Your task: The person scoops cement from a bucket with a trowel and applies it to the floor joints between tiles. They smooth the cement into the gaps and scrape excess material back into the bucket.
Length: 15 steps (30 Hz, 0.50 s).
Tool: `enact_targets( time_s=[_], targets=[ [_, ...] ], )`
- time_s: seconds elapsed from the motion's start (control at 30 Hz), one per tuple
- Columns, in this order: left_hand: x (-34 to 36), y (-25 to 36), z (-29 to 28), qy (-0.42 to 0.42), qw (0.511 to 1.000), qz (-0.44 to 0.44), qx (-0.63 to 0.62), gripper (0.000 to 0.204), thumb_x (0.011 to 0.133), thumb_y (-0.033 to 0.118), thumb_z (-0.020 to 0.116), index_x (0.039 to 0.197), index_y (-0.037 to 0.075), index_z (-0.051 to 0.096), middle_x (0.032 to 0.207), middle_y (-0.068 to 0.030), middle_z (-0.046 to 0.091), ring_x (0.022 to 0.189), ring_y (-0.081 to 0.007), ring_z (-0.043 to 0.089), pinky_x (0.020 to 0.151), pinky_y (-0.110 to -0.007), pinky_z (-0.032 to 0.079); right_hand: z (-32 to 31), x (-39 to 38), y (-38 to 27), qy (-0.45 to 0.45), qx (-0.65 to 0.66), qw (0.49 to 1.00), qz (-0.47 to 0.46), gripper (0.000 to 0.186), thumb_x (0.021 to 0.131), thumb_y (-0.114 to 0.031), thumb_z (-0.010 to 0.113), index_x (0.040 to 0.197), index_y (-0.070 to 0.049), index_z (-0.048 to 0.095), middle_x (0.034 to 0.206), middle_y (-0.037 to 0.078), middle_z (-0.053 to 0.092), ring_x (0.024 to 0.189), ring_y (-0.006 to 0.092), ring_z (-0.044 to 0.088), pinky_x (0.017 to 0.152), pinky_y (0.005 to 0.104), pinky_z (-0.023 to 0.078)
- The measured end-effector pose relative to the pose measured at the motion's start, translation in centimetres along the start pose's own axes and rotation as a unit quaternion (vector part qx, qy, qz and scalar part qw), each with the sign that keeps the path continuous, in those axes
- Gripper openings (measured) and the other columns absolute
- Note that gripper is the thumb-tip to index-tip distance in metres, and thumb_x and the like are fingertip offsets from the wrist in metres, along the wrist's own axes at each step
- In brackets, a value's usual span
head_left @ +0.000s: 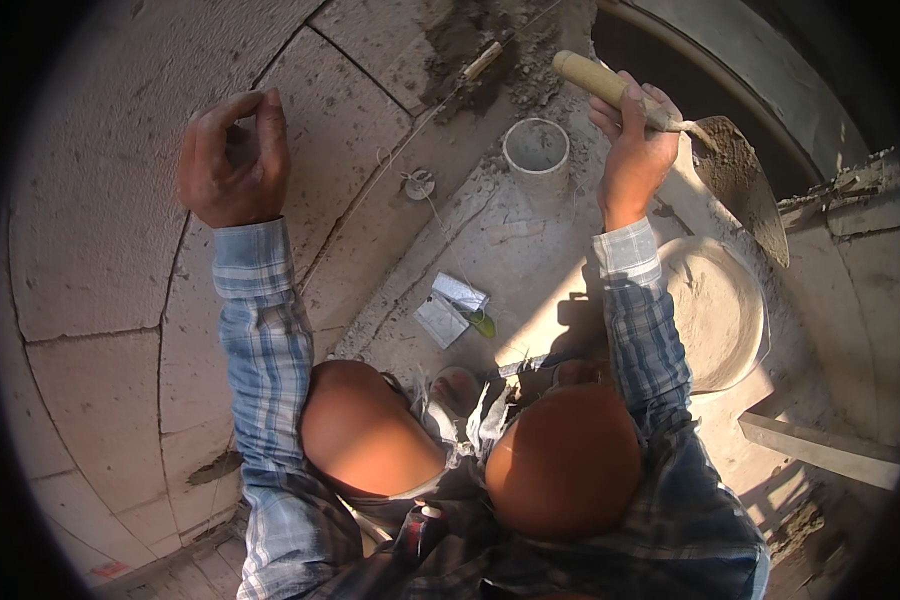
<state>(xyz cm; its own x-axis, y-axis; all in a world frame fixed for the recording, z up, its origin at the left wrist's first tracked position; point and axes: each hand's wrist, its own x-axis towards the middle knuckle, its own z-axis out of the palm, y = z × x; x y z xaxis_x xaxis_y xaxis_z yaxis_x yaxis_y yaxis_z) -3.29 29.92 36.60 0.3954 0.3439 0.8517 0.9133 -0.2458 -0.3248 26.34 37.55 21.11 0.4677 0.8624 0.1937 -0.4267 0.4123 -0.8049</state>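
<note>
I see the right hand clenched around the wooden handle of a trowel; the mortar-coated blade extends to the right of the hand. Just left of this hand stands a short grey pipe. Below it sits a round pan of mortar. The left hand grasps nothing, fingers curled loosely, above pale concrete blocks.
</note>
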Motion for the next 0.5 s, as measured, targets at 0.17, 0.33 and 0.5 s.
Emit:
enact_targets(
  time_s=[0.17,0.33,0.5],
  targets=[
    [-0.3,-0.3,0.3,0.000,1.000,0.011,-0.013,0.014,0.082,0.013,0.079,0.089,0.010,0.068,0.069,-0.0009,0.065,0.050,-0.0028,0.052,0.042,-0.021,0.041,2.8,-0.9,3.5,0.028,0.097,0.995,0.023,0.036,0.096,-0.016,0.061,0.118,0.005,0.043,0.116,0.022,0.059,0.083,0.0263,0.069,0.070,0.0308,0.061],
    [-0.4,-0.7,0.2,-0.005,1.000,0.017,-0.003,0.014,0.082,0.013,0.079,0.088,0.010,0.067,0.071,-0.0010,0.066,0.050,-0.0025,0.052,0.042,-0.021,0.041,4.8,-2.2,5.9,-0.004,0.104,0.992,0.076,0.038,0.096,-0.014,0.060,0.123,0.003,0.038,0.123,0.022,0.055,0.089,0.0277,0.068,0.075,0.0324,0.061],
    [-0.4,-0.2,0.2,-0.005,1.000,-0.008,-0.009,0.013,0.082,0.012,0.079,0.087,0.009,0.067,0.071,-0.0033,0.068,0.052,-0.0035,0.057,0.042,-0.021,0.044,4.3,-2.4,5.6,0.027,0.131,0.987,0.084,0.041,0.096,-0.014,0.060,0.125,0.001,0.035,0.127,0.022,0.053,0.093,0.0294,0.068,0.079,0.0346,0.060]
  ],
)
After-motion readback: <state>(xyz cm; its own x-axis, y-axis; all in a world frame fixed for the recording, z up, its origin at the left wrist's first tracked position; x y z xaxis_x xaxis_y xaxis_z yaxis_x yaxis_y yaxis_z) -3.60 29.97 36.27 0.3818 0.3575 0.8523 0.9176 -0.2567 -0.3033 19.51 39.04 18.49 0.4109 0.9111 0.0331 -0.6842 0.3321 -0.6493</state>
